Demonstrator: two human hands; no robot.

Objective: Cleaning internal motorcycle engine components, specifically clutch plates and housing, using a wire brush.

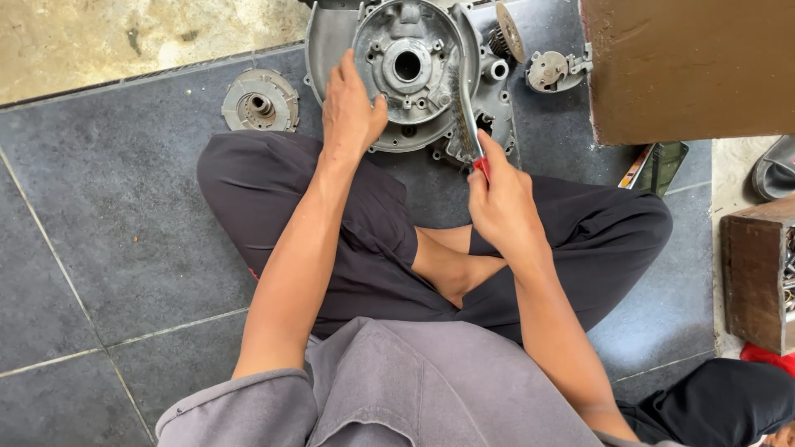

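A grey metal engine casing (331, 37) with a round recess and a centre hole lies on the dark tiled floor in front of my crossed legs. My left hand (349, 112) rests flat on its left rim, fingers together, pressing it down. My right hand (501, 203) is closed around the red handle of a wire brush (465, 108). The brush's bristled end lies across the right side of the casing's round recess.
A round clutch-like metal part (260, 101) lies left of the casing. A gear (507, 33) and a small metal plate (553, 70) lie to the right. A brown block (687, 66) stands at upper right, a wooden box (758, 273) at the right edge.
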